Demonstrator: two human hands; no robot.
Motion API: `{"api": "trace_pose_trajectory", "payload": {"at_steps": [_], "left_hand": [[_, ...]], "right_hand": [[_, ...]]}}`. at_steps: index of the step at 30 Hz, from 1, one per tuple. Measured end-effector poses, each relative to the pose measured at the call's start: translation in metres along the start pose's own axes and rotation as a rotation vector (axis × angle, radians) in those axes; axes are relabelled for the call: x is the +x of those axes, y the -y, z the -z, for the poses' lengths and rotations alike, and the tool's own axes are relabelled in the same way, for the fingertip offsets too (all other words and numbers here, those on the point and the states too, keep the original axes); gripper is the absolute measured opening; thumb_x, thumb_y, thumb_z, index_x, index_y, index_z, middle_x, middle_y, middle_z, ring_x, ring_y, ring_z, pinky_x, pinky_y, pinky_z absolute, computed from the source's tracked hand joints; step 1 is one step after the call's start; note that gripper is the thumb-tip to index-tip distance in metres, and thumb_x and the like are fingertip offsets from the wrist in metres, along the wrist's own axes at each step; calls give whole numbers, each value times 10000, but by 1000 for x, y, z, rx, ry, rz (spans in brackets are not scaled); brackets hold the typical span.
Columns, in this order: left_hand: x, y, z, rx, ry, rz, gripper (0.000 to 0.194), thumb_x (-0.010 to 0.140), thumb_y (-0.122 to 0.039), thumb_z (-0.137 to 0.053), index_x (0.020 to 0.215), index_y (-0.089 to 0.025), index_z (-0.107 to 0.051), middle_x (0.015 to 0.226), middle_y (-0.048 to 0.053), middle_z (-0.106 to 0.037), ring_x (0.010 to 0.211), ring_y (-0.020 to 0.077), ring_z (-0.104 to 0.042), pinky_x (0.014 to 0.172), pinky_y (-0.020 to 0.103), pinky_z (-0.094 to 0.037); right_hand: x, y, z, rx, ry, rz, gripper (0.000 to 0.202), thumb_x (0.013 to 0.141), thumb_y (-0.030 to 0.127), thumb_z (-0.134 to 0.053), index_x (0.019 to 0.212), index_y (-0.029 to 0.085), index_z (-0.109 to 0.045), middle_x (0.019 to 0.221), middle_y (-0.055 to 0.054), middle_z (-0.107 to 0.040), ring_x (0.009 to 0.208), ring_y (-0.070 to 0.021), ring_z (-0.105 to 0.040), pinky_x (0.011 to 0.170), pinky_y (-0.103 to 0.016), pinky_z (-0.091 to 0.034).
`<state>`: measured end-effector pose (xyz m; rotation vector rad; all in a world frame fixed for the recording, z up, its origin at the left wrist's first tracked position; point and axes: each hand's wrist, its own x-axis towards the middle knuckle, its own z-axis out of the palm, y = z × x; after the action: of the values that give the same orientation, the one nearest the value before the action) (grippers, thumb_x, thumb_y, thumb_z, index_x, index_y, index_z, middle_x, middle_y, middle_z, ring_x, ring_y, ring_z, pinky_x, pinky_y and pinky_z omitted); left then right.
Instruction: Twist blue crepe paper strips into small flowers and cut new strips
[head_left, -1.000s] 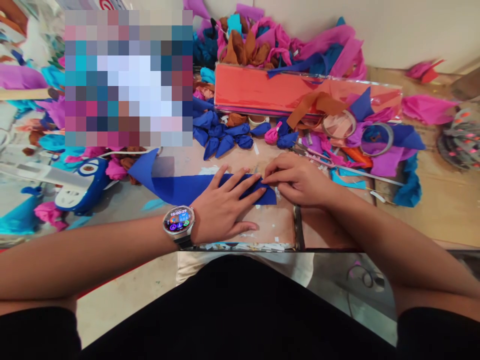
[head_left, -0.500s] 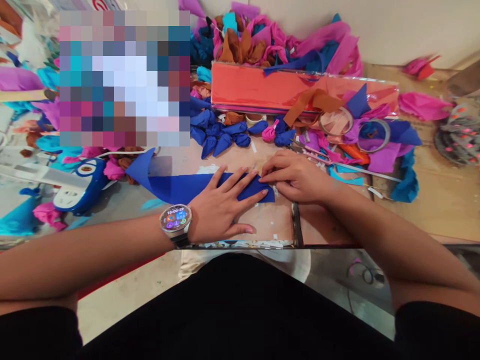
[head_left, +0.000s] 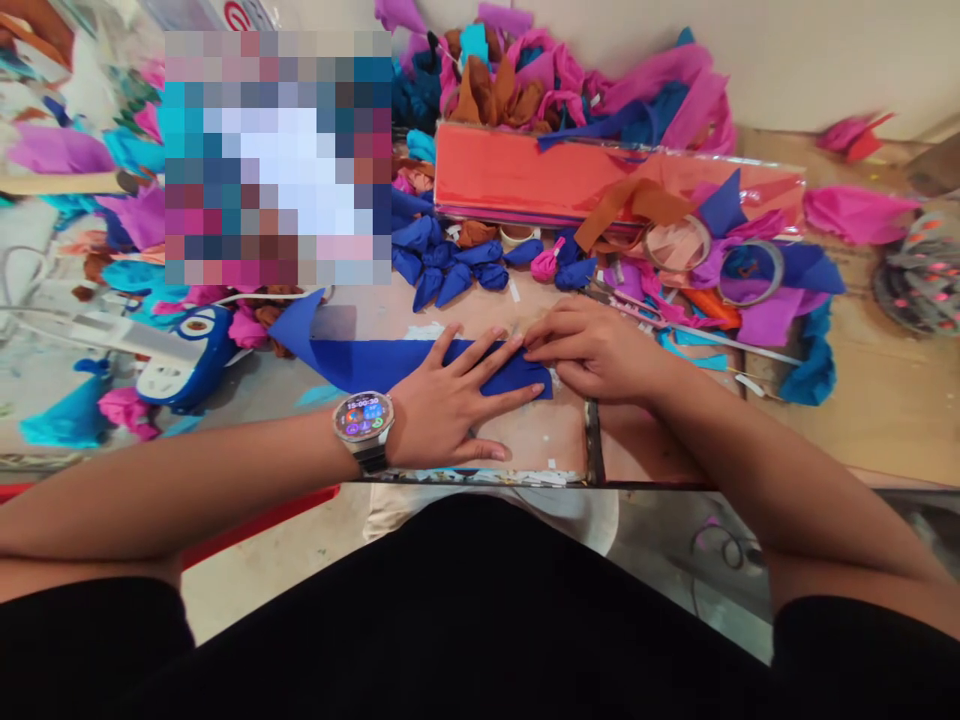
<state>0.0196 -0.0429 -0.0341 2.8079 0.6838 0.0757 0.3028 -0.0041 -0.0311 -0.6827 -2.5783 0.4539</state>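
Observation:
A long blue strip of what looks like crepe paper [head_left: 360, 362] lies across the table in front of me, its left end curling upward. My left hand [head_left: 457, 395] is spread flat on the strip, fingers apart, with a watch on the wrist. At the strip's right end, my right hand [head_left: 592, 350] has its fingers pinched together on the paper's edge. The right thumb and fingertips partly cover that corner. Just beyond the strip sits a cluster of twisted blue paper pieces [head_left: 454, 285], with a pink one [head_left: 545, 264] beside them.
A clear-wrapped pack of coral-red sheets [head_left: 517, 175] lies at the back. Tape rolls [head_left: 776, 285] rest among colourful scraps on the right. A blue and white power strip [head_left: 187, 360] with a cord stands at left. The table's front edge [head_left: 660, 487] runs before my body.
The whole scene has shifted slightly to the right in view. Both hands keep nearly the same pose on the blue strip.

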Motion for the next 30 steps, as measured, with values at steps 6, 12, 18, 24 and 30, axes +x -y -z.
{"api": "trace_pose_trajectory", "payload": {"at_steps": [6, 12, 18, 24, 30], "left_hand": [[0, 1, 2, -6, 3, 17, 787, 960, -756, -527, 1652, -411, -380, 1796, 137, -177, 1642, 445, -200, 1254, 769, -101], [0, 0, 3, 7, -8, 19, 817, 958, -762, -526, 1660, -371, -378, 1784, 157, -212, 1651, 434, -182, 1265, 761, -93], [1, 1, 9, 18, -3, 4, 783, 982, -744, -504, 1646, -338, -420, 1775, 168, -234, 1638, 421, -246, 1281, 745, -93], [2, 1, 12, 25, 8, 16, 758, 993, -741, -480, 1634, -337, -445, 1773, 164, -247, 1637, 410, -258, 1292, 735, -85], [2, 2, 10, 17, -16, 10, 748, 983, -725, -523, 1620, -335, -470, 1761, 151, -288, 1627, 419, -278, 1296, 737, -94]], "right_hand": [[-1, 0, 1, 0, 17, -7, 350, 900, 101, -571, 1100, 245, -820, 1169, -77, -793, 1074, -267, -700, 987, -502, -533], [-1, -1, -1, 3, 16, -4, 351, 905, 101, -569, 1117, 246, -808, 1156, -78, -790, 1077, -265, -696, 970, -493, -529], [0, -1, -1, 15, 8, -15, 356, 912, 96, -557, 1110, 246, -812, 1124, -77, -790, 1066, -259, -691, 961, -489, -537], [0, -2, -2, 3, 4, -3, 352, 921, 101, -555, 1100, 254, -816, 1116, -65, -794, 1042, -256, -686, 950, -482, -535], [-1, -2, -1, 19, 14, -22, 380, 896, 92, -570, 1117, 265, -826, 1120, -67, -800, 1040, -260, -684, 952, -493, -533]]}}
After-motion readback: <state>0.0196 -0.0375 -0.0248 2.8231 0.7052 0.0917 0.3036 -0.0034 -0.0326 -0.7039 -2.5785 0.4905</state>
